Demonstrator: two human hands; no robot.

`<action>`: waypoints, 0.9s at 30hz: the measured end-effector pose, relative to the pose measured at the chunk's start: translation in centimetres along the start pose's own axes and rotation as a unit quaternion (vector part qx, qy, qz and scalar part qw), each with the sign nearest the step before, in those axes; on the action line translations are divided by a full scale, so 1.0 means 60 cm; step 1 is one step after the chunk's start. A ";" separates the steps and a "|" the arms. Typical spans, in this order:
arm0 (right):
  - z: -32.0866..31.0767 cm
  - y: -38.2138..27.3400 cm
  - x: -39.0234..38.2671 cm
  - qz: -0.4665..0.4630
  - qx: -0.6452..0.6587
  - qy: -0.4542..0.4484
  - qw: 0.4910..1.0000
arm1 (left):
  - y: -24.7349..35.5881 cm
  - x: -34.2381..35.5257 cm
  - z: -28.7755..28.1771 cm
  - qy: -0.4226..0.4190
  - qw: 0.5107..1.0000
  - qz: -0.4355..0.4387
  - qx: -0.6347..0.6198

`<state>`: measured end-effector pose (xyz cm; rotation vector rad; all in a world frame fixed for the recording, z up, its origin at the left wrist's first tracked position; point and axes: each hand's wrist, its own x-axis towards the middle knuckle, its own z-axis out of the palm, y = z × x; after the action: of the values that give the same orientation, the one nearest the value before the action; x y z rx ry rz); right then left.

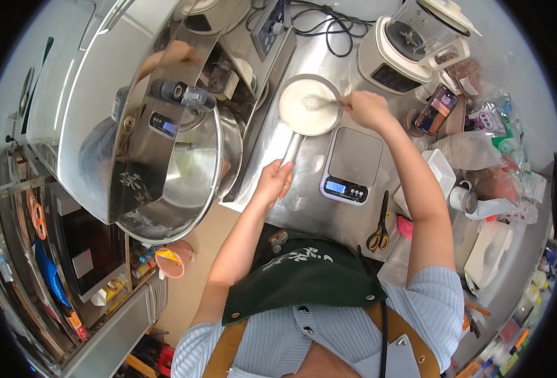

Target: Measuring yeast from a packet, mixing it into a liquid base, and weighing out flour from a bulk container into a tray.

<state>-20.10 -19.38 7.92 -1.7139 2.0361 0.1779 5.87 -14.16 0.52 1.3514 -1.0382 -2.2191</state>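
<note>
A steel saucepan (302,113) of creamy white liquid sits on the steel counter (278,195), just behind a digital scale (353,160). My left hand (272,181) is closed round the pan's long handle. My right hand (363,107) grips a stirring utensil (319,102) whose head is in the liquid; its exact shape is blurred. Black-handled scissors (378,238) lie to the right, in front of the scale.
Left stands a steel mixer with a large bowl (200,208). A blender (392,60), black cables (329,25), a phone (436,110), bags, a white container (436,170) and small items crowd the back and right. A pink bin (174,258) is on the floor.
</note>
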 end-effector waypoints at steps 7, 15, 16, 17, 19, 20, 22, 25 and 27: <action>0.010 -0.005 0.001 0.009 0.010 0.040 0.999 | 0.009 -0.002 0.009 0.004 1.000 -0.013 -0.008; 0.011 -0.006 0.012 -0.002 -0.039 0.086 0.996 | 0.004 0.003 0.008 -0.001 1.000 -0.023 -0.013; 0.005 -0.008 0.005 -0.005 -0.038 0.085 0.996 | 0.003 0.001 0.005 0.004 1.000 -0.018 -0.008; -0.004 -0.009 -0.007 -0.026 -0.054 0.047 0.997 | 0.002 -0.001 0.002 0.008 1.000 -0.019 -0.009; -0.003 -0.024 -0.024 -0.067 -0.097 -0.005 0.993 | -0.001 0.001 0.004 0.003 1.000 -0.019 -0.014; 0.018 -0.025 -0.012 -0.066 -0.097 -0.006 0.993 | -0.002 0.004 0.003 0.003 1.000 -0.020 -0.015; 0.052 -0.020 0.014 -0.049 -0.008 0.112 0.992 | -0.002 0.005 0.000 -0.010 1.000 -0.018 -0.008; 0.005 0.001 -0.002 -0.028 -0.021 0.049 0.998 | 0.003 0.004 -0.001 -0.010 1.000 -0.012 -0.004; 0.006 -0.013 -0.016 -0.052 -0.032 0.001 0.998 | -0.001 0.003 -0.004 -0.002 1.000 -0.016 -0.007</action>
<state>-19.16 -18.53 8.20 -1.8554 1.9559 0.2096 6.01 -14.35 0.31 1.3678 -1.0068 -2.2479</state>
